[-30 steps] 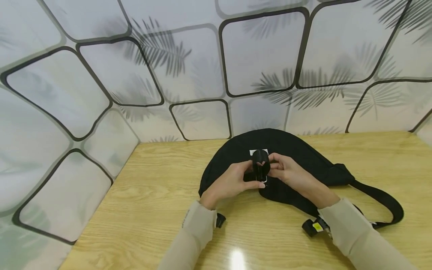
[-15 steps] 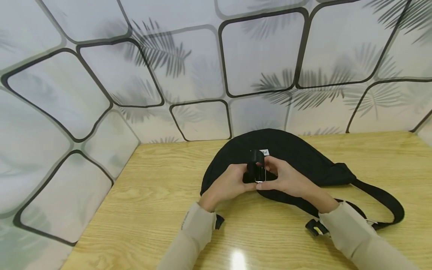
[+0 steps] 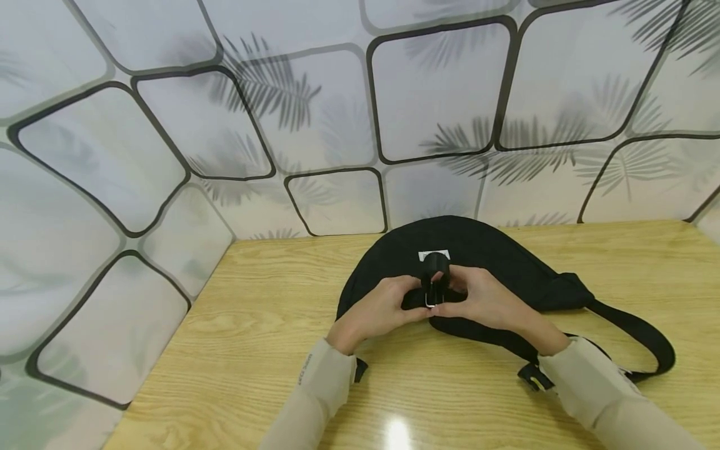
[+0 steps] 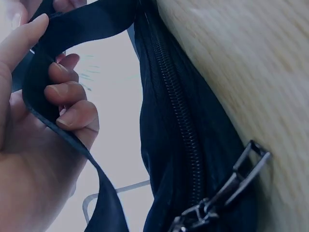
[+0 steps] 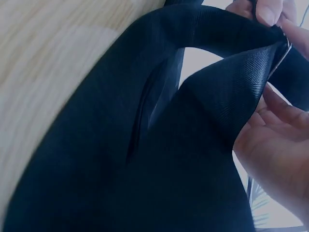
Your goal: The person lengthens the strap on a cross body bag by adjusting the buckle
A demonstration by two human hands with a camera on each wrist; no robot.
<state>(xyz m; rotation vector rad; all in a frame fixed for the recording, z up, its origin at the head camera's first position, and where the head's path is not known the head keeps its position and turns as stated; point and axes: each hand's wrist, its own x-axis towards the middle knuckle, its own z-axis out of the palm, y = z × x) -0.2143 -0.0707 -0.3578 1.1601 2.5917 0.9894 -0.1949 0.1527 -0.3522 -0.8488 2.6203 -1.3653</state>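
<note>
A black waist bag (image 3: 489,250) lies on the wooden table. Over it, both hands hold its black webbing strap (image 3: 437,264), which stands up in a loop. A metal-framed strap slider (image 3: 431,304) sits at the bottom of the loop, the tips of both thumbs meeting at it. My left hand (image 3: 379,307) pinches the strap from the left, and in the left wrist view its fingers curl behind the webbing (image 4: 91,24). From the other side my right hand (image 3: 488,300) pinches the strap at the slider. In the right wrist view, the webbing (image 5: 231,87) partly hides that hand's fingers.
A black plastic buckle (image 3: 534,377) lies by the right sleeve, and another dark buckle end (image 3: 360,370) shows beside the left sleeve. The loose strap (image 3: 647,331) loops out to the right. The bag's zipper pull (image 4: 241,169) hangs at its edge. A patterned wall (image 3: 433,100) closes off the back.
My right hand has closed in on the slider, bringing its thumb to meet the left thumb. The strap loop swung left, then back right. My left hand has hardly moved.
</note>
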